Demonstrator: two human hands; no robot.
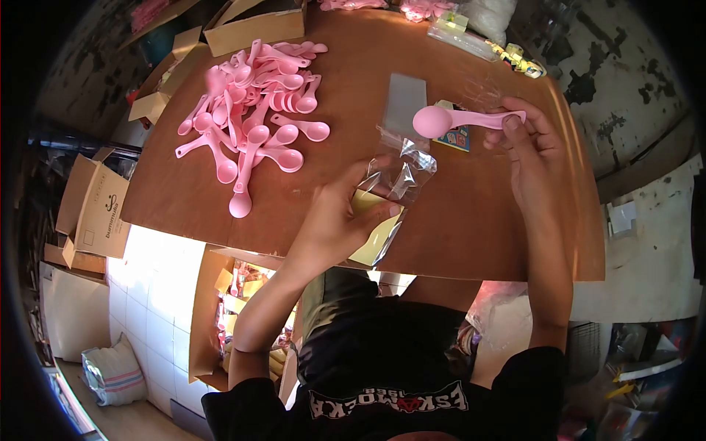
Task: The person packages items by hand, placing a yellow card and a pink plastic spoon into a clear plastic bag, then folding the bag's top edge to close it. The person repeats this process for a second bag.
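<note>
My right hand (526, 140) pinches a pink measuring spoon (434, 121) by the end of its handle, above the right side of the table. The spoon's rounded bowl points left. In my left hand (342, 213) is a transparent plastic bag (408, 173) with a yellow card (379, 231) inside, near the table's front edge. The bag's crinkled upper end sticks out past my fingers. Under the held spoon lies a small printed card (457, 138), partly hidden. Beside it is a stack of flat transparent bags (406, 103). A large heap of pink spoons (254, 95) covers the table's left part.
The brown table (331, 140) has open cardboard boxes (254, 26) at its back left. A yellow tape dispenser (521, 60) and plastic packs (460, 37) lie at the back right. Below the front edge stands a box with packed items (239, 294). Another carton (103, 206) is at left.
</note>
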